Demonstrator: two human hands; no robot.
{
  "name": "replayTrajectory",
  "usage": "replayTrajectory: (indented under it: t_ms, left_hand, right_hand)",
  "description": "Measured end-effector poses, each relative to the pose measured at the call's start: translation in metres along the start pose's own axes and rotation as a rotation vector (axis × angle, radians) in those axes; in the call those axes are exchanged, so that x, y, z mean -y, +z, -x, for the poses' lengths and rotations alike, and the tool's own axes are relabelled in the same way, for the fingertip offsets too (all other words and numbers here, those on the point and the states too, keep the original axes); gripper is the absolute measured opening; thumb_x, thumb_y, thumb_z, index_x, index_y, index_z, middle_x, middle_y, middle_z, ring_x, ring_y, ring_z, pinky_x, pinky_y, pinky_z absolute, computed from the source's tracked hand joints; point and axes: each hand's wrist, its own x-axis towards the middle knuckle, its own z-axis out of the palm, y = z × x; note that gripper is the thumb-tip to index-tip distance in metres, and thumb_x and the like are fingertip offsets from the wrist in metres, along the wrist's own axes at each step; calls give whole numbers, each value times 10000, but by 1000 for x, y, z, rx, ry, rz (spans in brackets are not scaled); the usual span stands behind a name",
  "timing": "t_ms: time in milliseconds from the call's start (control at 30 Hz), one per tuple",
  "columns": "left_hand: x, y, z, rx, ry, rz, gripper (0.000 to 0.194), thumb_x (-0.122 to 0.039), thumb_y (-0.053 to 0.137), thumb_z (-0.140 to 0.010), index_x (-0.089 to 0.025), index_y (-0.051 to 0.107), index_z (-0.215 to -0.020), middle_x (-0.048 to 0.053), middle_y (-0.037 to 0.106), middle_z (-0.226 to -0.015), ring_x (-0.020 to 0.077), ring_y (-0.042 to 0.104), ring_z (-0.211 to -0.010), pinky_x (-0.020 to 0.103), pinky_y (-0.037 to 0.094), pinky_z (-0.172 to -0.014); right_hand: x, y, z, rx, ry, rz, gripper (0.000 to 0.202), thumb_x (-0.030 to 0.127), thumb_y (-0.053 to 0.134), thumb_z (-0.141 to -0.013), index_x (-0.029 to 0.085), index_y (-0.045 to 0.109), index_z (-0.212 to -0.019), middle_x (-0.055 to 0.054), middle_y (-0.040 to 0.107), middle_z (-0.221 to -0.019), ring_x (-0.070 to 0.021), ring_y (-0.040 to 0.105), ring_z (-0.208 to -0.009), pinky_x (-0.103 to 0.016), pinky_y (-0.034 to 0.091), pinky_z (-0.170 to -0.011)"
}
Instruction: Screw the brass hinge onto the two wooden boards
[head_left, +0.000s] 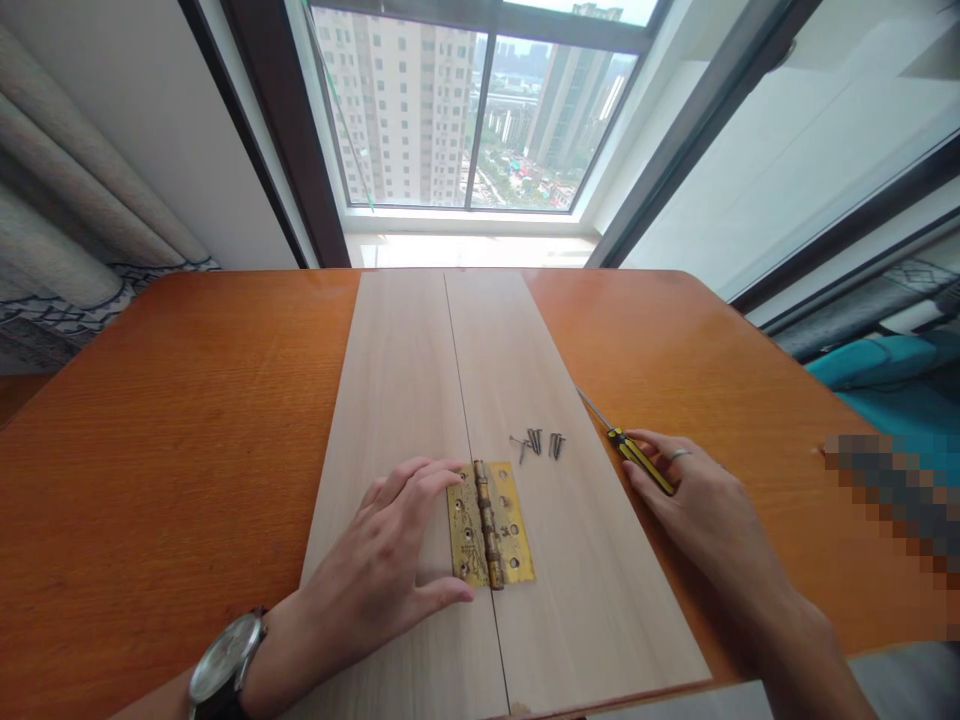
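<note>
The brass hinge [490,525] lies opened flat with its pin along the seam where the two pale boards [405,400] meet, one leaf on each board. The left hand [390,560] lies palm down on the left board, fingers [420,478] spread and flat, their tips touching the hinge's left leaf and the thumb just under its lower left corner; it pins the hinge rather than gripping anything. The right hand [697,500] lies at the right edge of the right board, its fingers curled loosely over the yellow-and-black handle of the screwdriver [637,458], whose shaft points up and away from them; the hold looks light, not yet a firm grasp.

As a judgement, this is the step of seating the hinge before fastening. No screw shows in the leaf holes, and the small cluster of screws [538,442] lies just above the hinge, between the two sets of fingers.

The next move, as I read it, calls for keeping the hinge square on the seam while one screw is set into a hole and the driver tip is brought to it.

For room, the boards lie in the middle of the orange bench [187,420], with bare bench well apart to the left of the left fingers and more to the right of the right ones. The near edges of the boards and bench lie close under both wrists. A wristwatch [225,655] sits on the left wrist
</note>
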Motion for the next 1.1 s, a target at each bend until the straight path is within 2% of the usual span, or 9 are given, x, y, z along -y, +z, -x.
replayTrajectory:
  t_ms: [167, 367, 467, 567, 667, 833, 900, 1000, 1100]
  left_hand:
    - [0, 1, 1, -2, -6, 13, 982, -291, 925, -678, -247, 293, -1428, 137, 514, -1460, 332, 446, -1375, 529, 439, -1110]
    - [0, 0, 0, 3, -4, 14, 954, -301, 919, -689, -249, 302, -1415, 131, 512, -1458, 327, 441, -1376, 524, 435, -1114]
    - [-1, 0, -1, -2, 4, 10, 948, -293, 922, -684, -248, 310, -1407, 124, 522, -1447, 322, 450, -1371, 519, 440, -1111]
    - [-2, 0, -2, -18, -2, 3, 946, -282, 922, -682, -245, 314, -1405, 121, 538, -1430, 324, 464, -1362, 519, 444, -1108]
    - [-3, -1, -2, -16, -2, 6, 933, -293, 916, -691, -246, 320, -1406, 121, 549, -1423, 330, 474, -1360, 522, 446, -1108]
    - [-2, -1, -3, -26, 1, 7, 918, -300, 909, -699, -241, 330, -1408, 120, 555, -1415, 324, 481, -1356, 510, 449, -1109]
    - [-2, -1, -3, -33, 4, 9, 932, -302, 916, -689, -238, 328, -1410, 121, 553, -1413, 323, 481, -1353, 508, 450, -1109]
    - [-1, 0, -3, -24, 8, 4, 938, -297, 918, -684, -242, 324, -1407, 120, 551, -1418, 323, 473, -1357, 511, 447, -1110]
    - [0, 0, -2, -6, 8, -7, 915, -288, 914, -686, -250, 332, -1391, 120, 537, -1444, 329, 459, -1366, 527, 446, -1105]
  right_hand:
    - [-4, -2, -3, 52, -1, 115, 385, 323, 535, -878, 163, 677, -1198, -122, 722, -1103, -276, 711, -914, -414, 554, -800]
    - [-10, -6, -9, 112, 23, 130, 407, 461, 511, -910, 172, 699, -1124, -140, 716, -1114, -293, 704, -906, -421, 537, -751]
    - [-8, -9, -12, 149, 65, 152, 418, 471, 469, -904, 176, 684, -1107, -145, 718, -1117, -309, 698, -899, -430, 515, -744]
    - [-4, -15, -13, 124, 140, 143, 379, 444, 460, -866, 176, 659, -1044, -151, 734, -976, -320, 697, -859, -421, 498, -736]
    - [4, -22, -15, 61, 244, 42, 328, 438, 489, -803, 201, 622, -986, -113, 721, -808, -286, 680, -719, -367, 474, -643]
    - [21, -27, -19, -59, 303, -134, 324, 493, 542, -780, 229, 592, -961, -77, 725, -841, -232, 661, -689, -311, 458, -604]
    - [26, -25, -22, -57, 260, -188, 320, 525, 582, -780, 232, 586, -910, -39, 677, -751, -200, 623, -642, -290, 442, -584]
    - [34, -19, -29, -17, 141, -212, 331, 515, 567, -836, 243, 455, -684, 38, 436, -549, -127, 424, -495, -258, 333, -494]
    - [41, -12, -38, -25, 80, -239, 413, 512, 528, -882, 243, 353, -622, 54, 320, -536, -106, 316, -490, -254, 275, -479]
